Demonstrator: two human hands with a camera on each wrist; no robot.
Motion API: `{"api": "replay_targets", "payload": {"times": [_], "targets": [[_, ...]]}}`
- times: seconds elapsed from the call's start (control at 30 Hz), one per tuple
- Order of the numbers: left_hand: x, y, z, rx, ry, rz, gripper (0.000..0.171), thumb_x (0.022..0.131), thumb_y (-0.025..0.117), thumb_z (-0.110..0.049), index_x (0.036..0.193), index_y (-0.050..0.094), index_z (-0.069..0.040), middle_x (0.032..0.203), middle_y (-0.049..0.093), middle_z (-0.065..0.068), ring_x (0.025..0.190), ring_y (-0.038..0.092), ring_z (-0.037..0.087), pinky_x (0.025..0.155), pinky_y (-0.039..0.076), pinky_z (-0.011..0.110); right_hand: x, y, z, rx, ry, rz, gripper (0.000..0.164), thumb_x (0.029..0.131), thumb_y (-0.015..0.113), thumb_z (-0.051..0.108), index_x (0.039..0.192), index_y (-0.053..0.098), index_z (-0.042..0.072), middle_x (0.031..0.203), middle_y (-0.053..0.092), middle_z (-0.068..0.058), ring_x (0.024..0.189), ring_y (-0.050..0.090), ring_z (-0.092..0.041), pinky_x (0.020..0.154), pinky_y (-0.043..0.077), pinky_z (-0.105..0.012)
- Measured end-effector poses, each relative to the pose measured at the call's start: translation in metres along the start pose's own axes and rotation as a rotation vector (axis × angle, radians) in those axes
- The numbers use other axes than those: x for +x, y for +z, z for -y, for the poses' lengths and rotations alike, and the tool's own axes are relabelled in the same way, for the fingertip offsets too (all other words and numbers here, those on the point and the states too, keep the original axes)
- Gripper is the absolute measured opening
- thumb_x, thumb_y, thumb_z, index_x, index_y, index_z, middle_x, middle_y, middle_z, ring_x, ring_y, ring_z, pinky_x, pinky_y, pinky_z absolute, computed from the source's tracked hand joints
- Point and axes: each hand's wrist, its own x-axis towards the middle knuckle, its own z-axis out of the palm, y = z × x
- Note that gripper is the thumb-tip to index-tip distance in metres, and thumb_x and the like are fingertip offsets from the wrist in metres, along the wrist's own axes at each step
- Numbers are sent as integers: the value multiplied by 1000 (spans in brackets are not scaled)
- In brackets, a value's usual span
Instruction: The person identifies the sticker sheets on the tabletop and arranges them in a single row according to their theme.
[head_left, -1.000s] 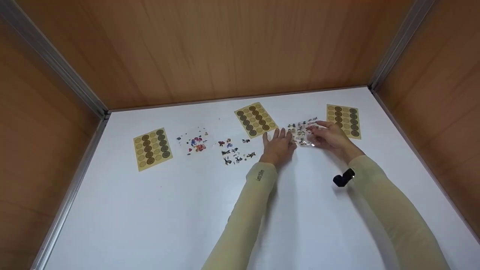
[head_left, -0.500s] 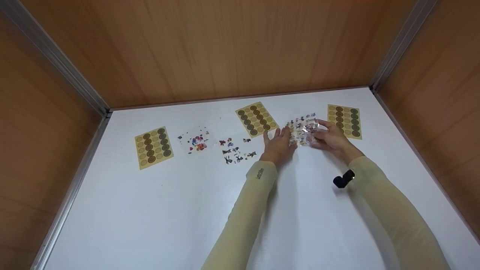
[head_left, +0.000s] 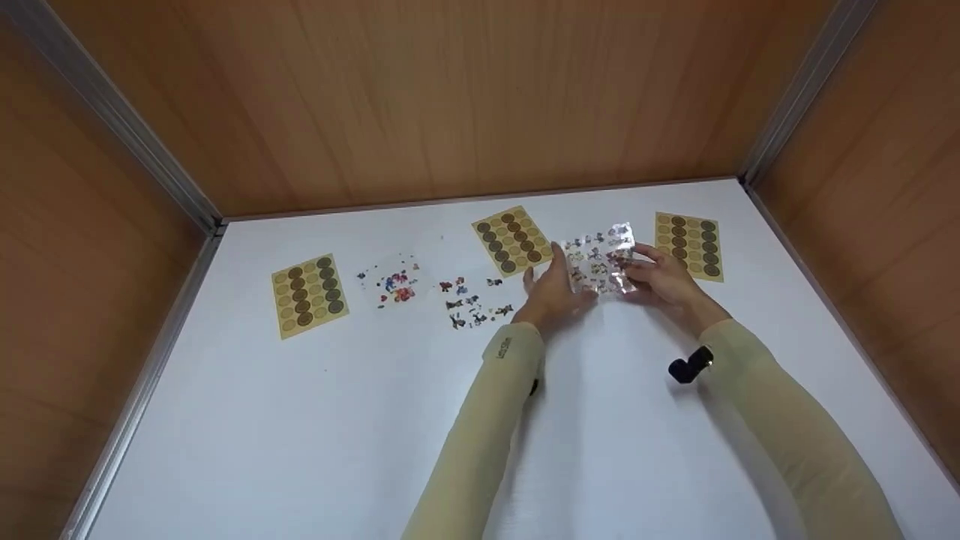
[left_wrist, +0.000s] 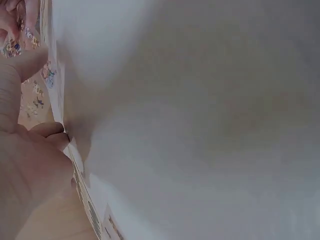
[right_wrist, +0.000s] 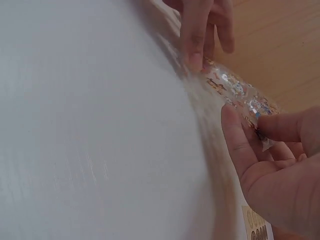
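Note:
A clear sticker sheet (head_left: 598, 259) with small coloured figures is raised off the white table at an angle, glinting at its upper right corner. My right hand (head_left: 664, 281) pinches its right edge; in the right wrist view the thumb and index finger of that hand (right_wrist: 280, 160) close on the crinkled plastic (right_wrist: 240, 92). Along the opposite edge my left hand (head_left: 553, 294) holds the sheet between thumb and fingers. In the left wrist view the left hand (left_wrist: 30, 155) shows at the left border, its thumb crossing in front of the sheet.
Gold sheets of round stickers lie at left (head_left: 309, 295), centre (head_left: 513, 240) and right (head_left: 688, 245). Two clear sheets with coloured figures lie between, one more faded (head_left: 396, 281) and one near my left hand (head_left: 474, 301). Wooden walls (head_left: 480, 97) enclose the table (head_left: 300, 442).
The sticker sheet has come up from the table and tilted in the hands. My left hand has turned from lying flat on its edge to holding that edge. Right fingers stay on the right side.

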Motion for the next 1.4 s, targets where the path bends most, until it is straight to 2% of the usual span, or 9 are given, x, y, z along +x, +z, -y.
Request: {"api": "replay_targets", "payload": {"times": [0.13, 0.23, 0.33, 0.4, 0.5, 0.63, 0.97, 1.17, 1.4], "targets": [[0, -6, 6, -366, 6, -32, 115, 88, 80, -31, 161, -4, 0, 156, 42, 17, 142, 44, 29, 123, 22, 38, -6, 4, 2, 12, -23, -1, 58, 104, 54, 2, 157, 37, 15, 124, 65, -2, 102, 68, -20, 103, 51, -42], [0, -11, 7, -655, 17, -65, 107, 88, 80, -16, 162, 4, -2, 145, 53, 19, 130, 56, 30, 105, 49, 34, -11, 8, 5, 17, -51, 11, 57, 103, 55, 1, 156, 39, 13, 126, 65, -4, 103, 69, -20, 105, 49, -42], [-3, -17, 6, -845, 33, -86, 91, 90, 76, -5, 160, 18, -3, 128, 62, 19, 109, 67, 30, 87, 59, 36, -14, 14, 7, 56, -68, 47, 59, 103, 54, -1, 157, 36, 11, 130, 62, -9, 111, 68, -25, 105, 49, -42], [-6, -22, 5, -900, 42, -85, 79, 91, 73, -1, 156, 28, -3, 119, 65, 17, 99, 70, 27, 82, 61, 38, -17, 18, 7, 80, -71, 69, 59, 103, 54, -1, 157, 35, 11, 134, 60, -13, 119, 64, -32, 103, 50, -42], [-14, -28, 6, -894, 55, -69, 64, 94, 69, 0, 149, 39, -5, 108, 66, 12, 89, 70, 22, 80, 61, 43, -22, 25, 8, 103, -68, 101, 58, 103, 54, 0, 157, 35, 9, 141, 54, -19, 129, 54, -41, 100, 52, -41], [-29, -34, 9, -873, 59, -46, 57, 95, 67, 2, 146, 43, -8, 105, 66, 10, 86, 70, 22, 77, 62, 43, -31, 35, 7, 87, -71, 126, 54, 103, 56, 1, 154, 38, 6, 145, 49, -25, 129, 53, -44, 97, 54, -42], [-62, -48, 14, -831, 12, 5, 57, 94, 69, 2, 144, 43, -9, 107, 65, 12, 88, 71, 25, 72, 62, 37, -43, 48, 6, -22, -89, 178, 50, 102, 60, 6, 148, 42, 0, 130, 63, -12, 112, 67, -31, 93, 57, -41], [-76, -58, 22, -759, 3, 16, 54, 92, 72, 2, 138, 48, -11, 105, 65, 13, 88, 71, 25, 72, 63, 36, -44, 55, 6, -63, -95, 156, 48, 101, 61, 4, 143, 40, -3, 122, 57, -11, 100, 67, -21, 93, 57, -41], [-88, -72, 33, -703, -8, 40, 49, 94, 71, 1, 136, 49, -8, 106, 63, 14, 86, 70, 26, 73, 63, 38, -44, 68, 6, -85, -96, 164, 52, 101, 61, 2, 148, 39, -4, 123, 54, -14, 99, 65, -21, 93, 57, -43]]}}
